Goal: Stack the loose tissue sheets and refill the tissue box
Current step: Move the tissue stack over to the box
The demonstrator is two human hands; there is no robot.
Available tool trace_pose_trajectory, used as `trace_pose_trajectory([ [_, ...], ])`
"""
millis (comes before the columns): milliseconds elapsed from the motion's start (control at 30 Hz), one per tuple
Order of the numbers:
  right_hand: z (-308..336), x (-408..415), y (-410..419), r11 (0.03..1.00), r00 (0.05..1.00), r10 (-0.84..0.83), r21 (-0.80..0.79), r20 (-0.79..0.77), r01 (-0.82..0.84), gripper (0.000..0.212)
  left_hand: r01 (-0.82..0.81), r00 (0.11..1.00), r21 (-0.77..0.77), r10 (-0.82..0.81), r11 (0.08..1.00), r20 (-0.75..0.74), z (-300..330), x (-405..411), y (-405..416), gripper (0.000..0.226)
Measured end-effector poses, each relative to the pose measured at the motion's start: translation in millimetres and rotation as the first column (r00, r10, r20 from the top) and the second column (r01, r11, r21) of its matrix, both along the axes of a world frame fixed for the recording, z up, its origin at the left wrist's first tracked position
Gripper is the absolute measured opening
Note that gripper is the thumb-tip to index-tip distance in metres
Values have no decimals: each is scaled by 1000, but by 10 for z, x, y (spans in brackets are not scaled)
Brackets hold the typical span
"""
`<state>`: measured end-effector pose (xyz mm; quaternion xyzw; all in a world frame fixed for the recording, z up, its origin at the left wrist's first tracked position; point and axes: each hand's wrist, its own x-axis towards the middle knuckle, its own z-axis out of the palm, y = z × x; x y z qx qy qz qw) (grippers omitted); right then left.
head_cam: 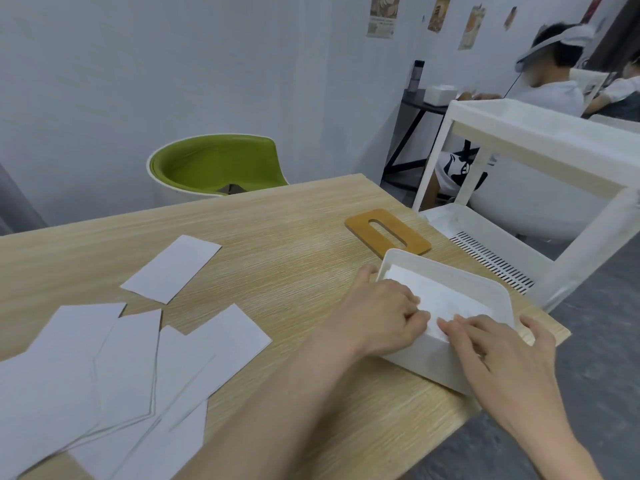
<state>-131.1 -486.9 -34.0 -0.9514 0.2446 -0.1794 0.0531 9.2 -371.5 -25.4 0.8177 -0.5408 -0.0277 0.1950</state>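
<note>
A white open tissue box (491,289) stands near the table's right edge with a white tissue sheet (446,296) lying inside. My left hand (384,313) and my right hand (491,344) both reach over the box's near wall, fingertips on the near edge of that sheet. My left thumb sticks out beside the box's left wall. Several loose white tissue sheets (104,368) lie overlapping at the table's left, and one more sheet (171,268) lies apart behind them. The box's wooden lid (388,233) with a slot lies flat just behind the box.
The wooden table (294,230) ends close to the right of the box. A white shelf cart (540,188) stands past that edge. A green chair (214,164) sits behind the table. People sit at another table in the far right corner.
</note>
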Motion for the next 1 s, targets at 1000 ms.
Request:
trace_pose_trajectory([
  [1000,-154,482,1395,847,826,462,115,324,-518,34,-536,839,-350,531,768,-120,-464,-106,2408,43],
])
